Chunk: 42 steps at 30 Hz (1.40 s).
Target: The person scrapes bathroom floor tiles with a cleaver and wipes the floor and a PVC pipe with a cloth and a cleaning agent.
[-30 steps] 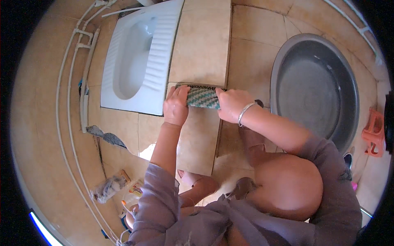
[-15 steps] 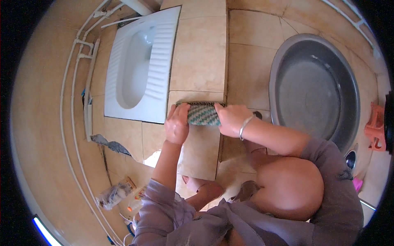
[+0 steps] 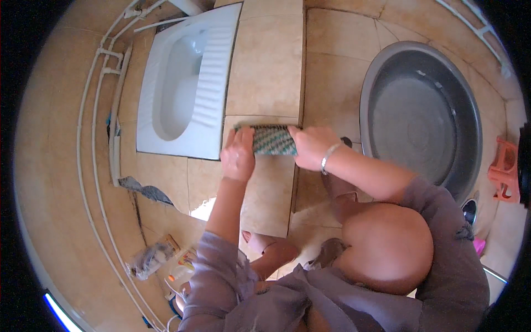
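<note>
head view: both hands close on 1 rolled cloth (image 3: 274, 140), a green-and-white woven piece lying crosswise on the tiled floor (image 3: 265, 66). the left hand (image 3: 239, 156) wraps the roll's left end and the right hand (image 3: 311, 146), with a metal bangle (image 3: 327, 156) at the wrist, wraps the right end; each grip looks clenched, fingers curled over the top. holding it at both ends, pressed low to the tile, looks like a way to keep the roll tight and squeeze or scrub it against the floor, though that is a judgement. the person crouches, a knee (image 3: 387, 246) forward, which puts the arms straight over the cloth. a white squat pan (image 3: 185, 83) lies just left of the roll, and a big grey basin (image 3: 423, 116) stands near on the right.

the ends of the roll are hidden under the hands. whether the cloth is wet is hard to tell. an orange plastic thing (image 3: 506, 171) at the right rim is cut off, and the packets (image 3: 149, 254) at lower left are too blurred to name.
</note>
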Each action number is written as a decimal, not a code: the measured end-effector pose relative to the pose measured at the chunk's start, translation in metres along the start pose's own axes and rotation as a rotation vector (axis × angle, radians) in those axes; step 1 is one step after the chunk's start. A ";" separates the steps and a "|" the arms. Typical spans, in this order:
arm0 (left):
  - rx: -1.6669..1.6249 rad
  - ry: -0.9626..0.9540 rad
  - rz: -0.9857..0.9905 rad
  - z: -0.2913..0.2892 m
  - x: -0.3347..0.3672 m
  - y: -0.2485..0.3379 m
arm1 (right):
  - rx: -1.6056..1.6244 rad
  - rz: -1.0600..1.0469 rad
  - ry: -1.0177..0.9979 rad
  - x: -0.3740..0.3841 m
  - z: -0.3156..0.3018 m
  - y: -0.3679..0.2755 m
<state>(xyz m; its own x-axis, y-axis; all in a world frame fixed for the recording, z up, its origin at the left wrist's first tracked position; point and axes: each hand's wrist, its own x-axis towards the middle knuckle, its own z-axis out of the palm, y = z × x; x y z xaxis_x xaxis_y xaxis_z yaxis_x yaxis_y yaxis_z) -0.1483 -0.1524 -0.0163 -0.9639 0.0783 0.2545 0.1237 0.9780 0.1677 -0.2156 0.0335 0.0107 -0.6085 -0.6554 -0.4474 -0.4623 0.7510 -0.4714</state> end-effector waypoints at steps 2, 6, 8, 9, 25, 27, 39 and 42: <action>0.063 0.058 0.029 0.000 -0.007 0.009 | -0.010 -0.016 -0.036 -0.007 -0.003 0.001; -0.033 0.032 -0.003 0.001 0.009 -0.009 | 0.039 0.015 -0.016 0.003 -0.018 -0.006; -0.038 0.045 0.013 0.000 0.005 -0.005 | 0.042 0.029 -0.030 -0.005 -0.014 -0.008; -0.046 0.053 0.023 0.000 0.003 -0.002 | 0.044 0.042 -0.052 -0.007 -0.013 -0.006; -0.024 -0.003 -0.032 -0.004 -0.002 -0.020 | 0.076 0.017 -0.047 0.001 -0.011 -0.020; -0.025 0.081 0.034 -0.003 0.001 -0.021 | 0.070 -0.008 -0.014 0.011 -0.019 -0.016; -0.024 0.021 -0.072 -0.007 0.008 -0.019 | 0.051 -0.037 -0.011 0.015 -0.009 -0.017; -0.021 0.095 0.033 -0.005 0.000 -0.023 | 0.054 -0.003 0.013 0.011 0.002 -0.018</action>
<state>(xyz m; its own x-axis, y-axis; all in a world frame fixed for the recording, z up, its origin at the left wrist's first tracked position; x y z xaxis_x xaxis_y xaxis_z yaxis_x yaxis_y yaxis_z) -0.1502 -0.1755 -0.0149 -0.9325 0.0912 0.3495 0.1613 0.9709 0.1770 -0.2127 0.0124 0.0133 -0.6157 -0.6564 -0.4361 -0.4290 0.7434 -0.5132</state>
